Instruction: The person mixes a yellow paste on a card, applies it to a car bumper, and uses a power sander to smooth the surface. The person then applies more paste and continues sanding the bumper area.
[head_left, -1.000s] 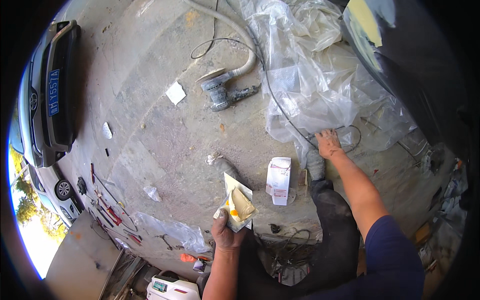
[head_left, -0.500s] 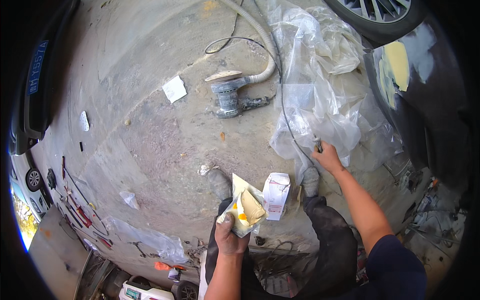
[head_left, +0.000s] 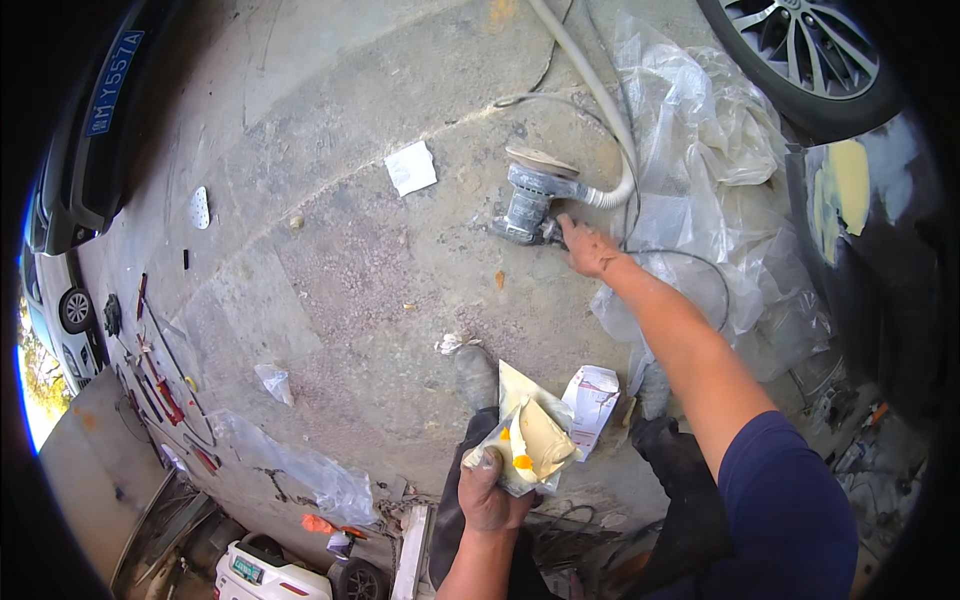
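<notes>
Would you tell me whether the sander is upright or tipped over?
Tipped over: the sander lies on the concrete with its round pad facing up.

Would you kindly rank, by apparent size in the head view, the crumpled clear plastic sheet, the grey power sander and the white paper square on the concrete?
1. Crumpled clear plastic sheet, by far the largest.
2. Grey power sander, which the right hand reaches.
3. White paper square, smallest, though fisheye bending makes this gap unsure.
</notes>
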